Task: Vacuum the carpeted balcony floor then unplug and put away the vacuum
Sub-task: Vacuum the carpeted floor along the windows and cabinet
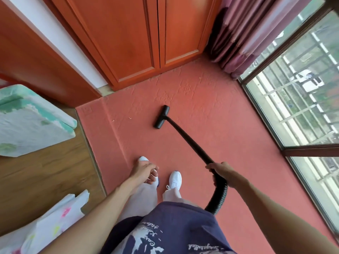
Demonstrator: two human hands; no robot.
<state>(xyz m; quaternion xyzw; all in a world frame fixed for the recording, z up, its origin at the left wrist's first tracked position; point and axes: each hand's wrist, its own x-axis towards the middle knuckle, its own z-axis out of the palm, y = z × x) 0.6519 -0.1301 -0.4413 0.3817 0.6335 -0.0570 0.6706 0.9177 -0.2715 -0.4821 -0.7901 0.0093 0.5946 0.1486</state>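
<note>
Sweeping the black T-shaped floor nozzle (pixel 161 117) flat across the salmon-red textured carpet (pixel 211 110) is best done in overlapping strokes. The black rigid wand (pixel 187 138) is gripped by the right hand (pixel 222 171); the left hand (pixel 145 170) hangs loosely curled, empty. Open carpet lies ahead, bounded by the orange wooden cabinet doors (pixel 139 43), the dark-framed glass window (pixel 293 99) and the carpet's left edge beside the brown wood-plank floor (pixel 55 171); pale specks (pixel 130 118) remain left of the nozzle.

Red carpet (pixel 211 107); black vacuum head (pixel 161 117) flat on it; white shoes (pixel 175 179) standing.
</note>
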